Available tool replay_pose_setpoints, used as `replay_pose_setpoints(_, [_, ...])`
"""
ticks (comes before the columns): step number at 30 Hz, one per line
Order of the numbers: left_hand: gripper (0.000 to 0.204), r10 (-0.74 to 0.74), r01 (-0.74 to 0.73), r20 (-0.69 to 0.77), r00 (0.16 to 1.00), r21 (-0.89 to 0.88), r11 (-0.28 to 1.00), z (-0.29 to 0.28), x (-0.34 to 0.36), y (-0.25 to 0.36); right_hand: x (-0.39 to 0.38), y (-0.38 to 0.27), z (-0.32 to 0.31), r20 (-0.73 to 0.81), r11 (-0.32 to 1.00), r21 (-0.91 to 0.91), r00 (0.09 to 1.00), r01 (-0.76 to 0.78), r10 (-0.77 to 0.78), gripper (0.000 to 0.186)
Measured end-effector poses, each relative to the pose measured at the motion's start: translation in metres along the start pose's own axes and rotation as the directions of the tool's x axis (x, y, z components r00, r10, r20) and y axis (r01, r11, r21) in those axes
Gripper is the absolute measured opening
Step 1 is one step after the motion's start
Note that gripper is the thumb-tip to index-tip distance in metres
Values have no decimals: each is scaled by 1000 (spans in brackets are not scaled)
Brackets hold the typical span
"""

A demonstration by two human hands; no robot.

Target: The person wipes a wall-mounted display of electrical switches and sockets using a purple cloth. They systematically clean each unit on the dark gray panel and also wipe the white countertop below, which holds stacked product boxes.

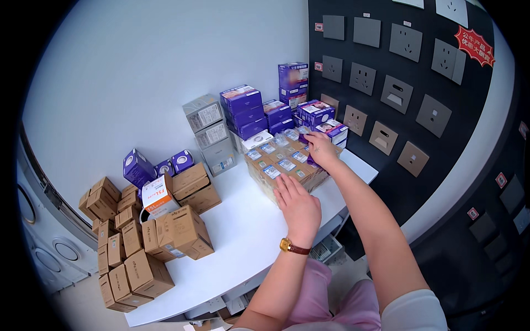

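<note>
A block of small brown boxes (pixel 276 156), wrapped in clear plastic with white-and-blue labels on top, sits on the white table in front of me. My left hand (pixel 298 205), with a watch on its wrist, lies against the block's near edge, fingers stretched out. At the block's right side, my right hand (pixel 322 148) has its fingers bent together over the top. A bit of purple material (pixel 303 138) shows by those fingertips; what they pinch is mostly hidden. Loose clear plastic bunches up along the block's far edge.
Purple boxes (pixel 241 107) and grey boxes (pixel 212 132) are stacked behind the block. Several brown cartons (pixel 185 231) crowd the left of the white table (pixel 232 243), near an orange-and-white box (pixel 158 194). On the right stands a dark panel of sockets and switches (pixel 361 80).
</note>
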State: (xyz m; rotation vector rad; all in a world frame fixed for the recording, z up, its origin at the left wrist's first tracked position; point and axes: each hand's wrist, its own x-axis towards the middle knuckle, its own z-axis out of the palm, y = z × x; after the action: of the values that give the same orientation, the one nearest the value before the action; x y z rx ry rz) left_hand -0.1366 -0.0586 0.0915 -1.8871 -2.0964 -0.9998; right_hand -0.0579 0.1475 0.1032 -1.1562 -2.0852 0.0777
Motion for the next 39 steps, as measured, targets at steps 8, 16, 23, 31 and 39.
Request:
replay_pose_setpoints(8, [73, 25, -24, -17, 1000, 44, 999, 9, 0, 2, 13, -55, 27, 157, 983, -149, 984, 107, -83, 43])
replay_pose_setpoints(16, [74, 2, -3, 61, 998, 24, 1000, 0, -1, -1, -7, -66, 2, 398, 892, 386, 830, 236, -392, 38])
replay_pose_setpoints(23, [73, 20, -20, -2, 1000, -25, 999, 2, -2, 2, -5, 0, -15, 170, 998, -8, 983, 65, -63, 38])
replay_pose_setpoints(31, [75, 0, -1, -18, 1000, -12, 1000, 10, 0, 2, -9, -41, 5, 63, 968, -249, 997, -19, 35, 43])
replay_pose_setpoints(39, [74, -18, 18, 42, 999, -18, 1000, 7, 1, 1, -60, -60, -15, 38, 957, 103, 960, 272, -277, 32])
